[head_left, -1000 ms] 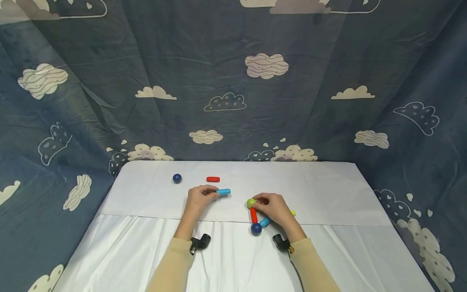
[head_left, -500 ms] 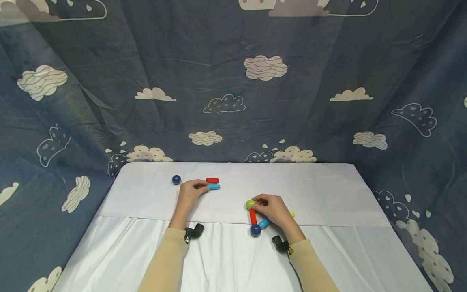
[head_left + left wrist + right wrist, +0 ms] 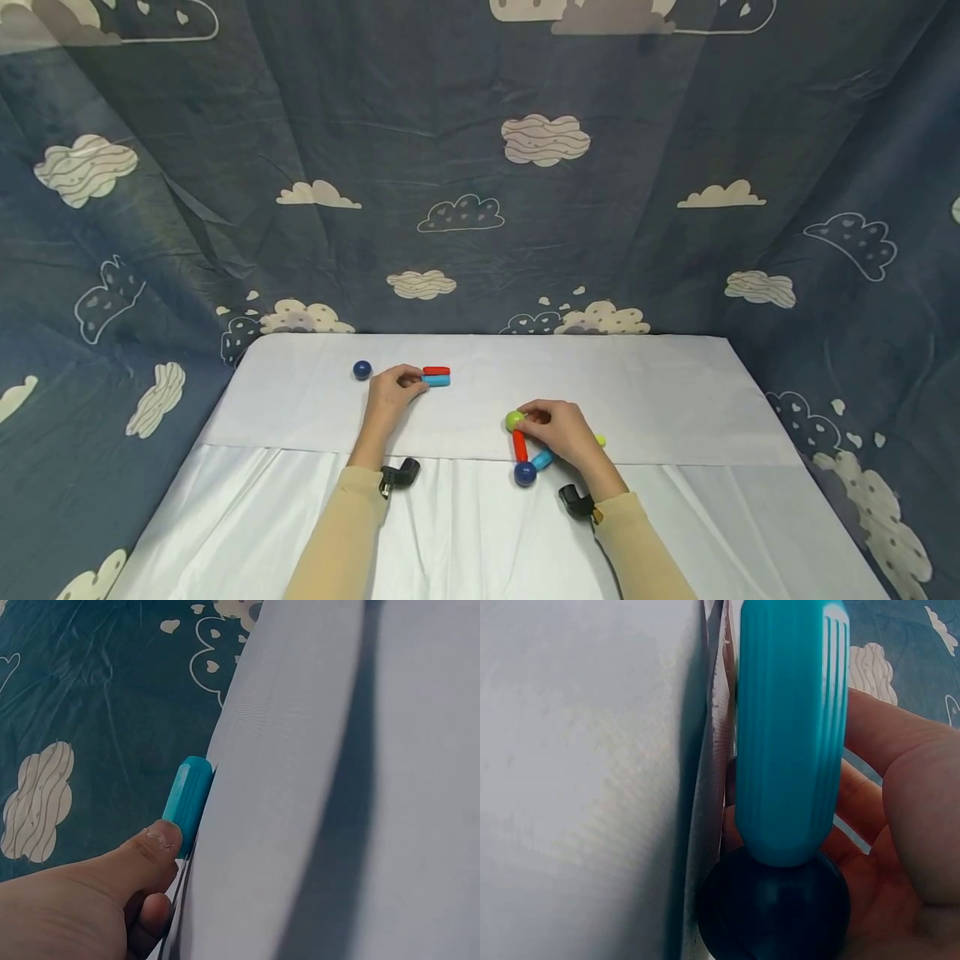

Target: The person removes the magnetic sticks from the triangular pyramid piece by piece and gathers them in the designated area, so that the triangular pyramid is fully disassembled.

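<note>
On the white table (image 3: 675, 392) my left hand (image 3: 412, 384) pinches one end of a light blue stick (image 3: 438, 381), thumb (image 3: 142, 859) against it (image 3: 187, 796). That stick lies flat right beside a red stick (image 3: 437, 370). A dark blue ball (image 3: 362, 369) sits loose to the left. My right hand (image 3: 531, 422) curls over a small frame of sticks and balls: a green ball (image 3: 515, 420), a red stick (image 3: 520, 446), a dark blue ball (image 3: 525, 473), a light blue stick (image 3: 543, 458) and a yellow-green ball (image 3: 602, 440). The right wrist view shows this blue stick (image 3: 791, 735) joined to the dark ball (image 3: 776, 907).
A dark blue cloth with cloud prints (image 3: 480, 208) hangs behind and along both sides of the table. A fold line (image 3: 712, 461) crosses the white cover just in front of the hands.
My left hand has carried the blue stick back and to the left until it lies against the red stick. The right hand and its frame have stayed put.
</note>
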Demonstrator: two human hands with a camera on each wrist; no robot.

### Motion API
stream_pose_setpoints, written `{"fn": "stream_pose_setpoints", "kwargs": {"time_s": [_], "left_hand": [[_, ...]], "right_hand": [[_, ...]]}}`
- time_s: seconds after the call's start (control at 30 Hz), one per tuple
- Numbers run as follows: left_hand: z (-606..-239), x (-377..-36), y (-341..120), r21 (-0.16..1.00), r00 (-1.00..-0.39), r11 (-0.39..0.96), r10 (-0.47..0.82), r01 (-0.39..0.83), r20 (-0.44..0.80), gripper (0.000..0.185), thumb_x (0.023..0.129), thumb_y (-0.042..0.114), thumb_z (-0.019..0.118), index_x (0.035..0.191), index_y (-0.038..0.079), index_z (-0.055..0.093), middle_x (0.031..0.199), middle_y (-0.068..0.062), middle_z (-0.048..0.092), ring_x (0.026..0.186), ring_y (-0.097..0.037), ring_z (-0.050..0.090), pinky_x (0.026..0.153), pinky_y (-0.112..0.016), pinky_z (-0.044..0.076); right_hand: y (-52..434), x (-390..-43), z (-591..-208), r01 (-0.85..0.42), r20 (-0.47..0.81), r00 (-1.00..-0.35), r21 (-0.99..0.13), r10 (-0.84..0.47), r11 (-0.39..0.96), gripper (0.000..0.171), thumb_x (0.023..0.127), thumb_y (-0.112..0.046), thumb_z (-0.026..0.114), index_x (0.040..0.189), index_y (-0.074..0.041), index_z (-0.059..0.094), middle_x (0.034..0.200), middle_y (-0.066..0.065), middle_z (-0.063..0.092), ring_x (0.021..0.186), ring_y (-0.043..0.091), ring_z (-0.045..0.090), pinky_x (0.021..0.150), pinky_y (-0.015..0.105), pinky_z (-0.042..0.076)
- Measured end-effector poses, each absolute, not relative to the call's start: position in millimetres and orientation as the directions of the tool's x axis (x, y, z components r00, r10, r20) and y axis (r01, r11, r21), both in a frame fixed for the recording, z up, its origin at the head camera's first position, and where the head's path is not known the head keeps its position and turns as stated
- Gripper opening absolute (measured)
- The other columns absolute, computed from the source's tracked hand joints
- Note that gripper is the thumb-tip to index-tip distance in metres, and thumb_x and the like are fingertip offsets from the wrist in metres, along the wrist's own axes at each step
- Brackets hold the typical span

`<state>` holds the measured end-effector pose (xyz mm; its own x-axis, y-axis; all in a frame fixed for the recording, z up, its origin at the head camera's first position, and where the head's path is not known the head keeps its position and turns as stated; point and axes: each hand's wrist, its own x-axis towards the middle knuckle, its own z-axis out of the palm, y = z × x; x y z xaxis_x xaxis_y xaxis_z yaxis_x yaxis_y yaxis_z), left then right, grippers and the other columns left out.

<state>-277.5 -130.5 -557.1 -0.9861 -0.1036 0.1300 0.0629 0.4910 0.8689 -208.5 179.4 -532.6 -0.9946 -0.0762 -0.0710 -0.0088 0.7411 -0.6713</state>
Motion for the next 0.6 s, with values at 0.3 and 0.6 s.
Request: {"fn": "stream_pose_setpoints", "kwargs": {"time_s": [0.3,0.6], "left_hand": [[-554.0,-271.3,-130.4,0.882,-0.982,0.467,-0.131,0.058,0.134,0.02,0.087,0.01,0.087,0.106,0.006,0.08,0.096,-0.011,0.079,0.083,-0.018,0.065,0.075,-0.022,0.05],[-551.3,-247.9,-102.7,0.865,-0.968,0.446,0.013,0.231,0.252,0.022,0.086,0.013,0.089,0.105,0.007,0.08,0.097,-0.007,0.077,0.083,-0.013,0.066,0.078,-0.024,0.054]], "right_hand": [[178.3,-207.7,-534.1,-0.021,-0.057,-0.995,-0.678,-0.081,0.734,0.029,0.092,-0.032,0.084,0.115,-0.015,0.081,0.09,-0.002,0.071,0.086,0.015,0.059,0.088,0.035,0.053],[176.8,-206.7,-533.0,-0.024,-0.058,-0.995,-0.676,-0.086,0.737,0.029,0.092,-0.031,0.083,0.117,-0.015,0.08,0.09,-0.001,0.071,0.086,0.016,0.059,0.089,0.037,0.054]]}}
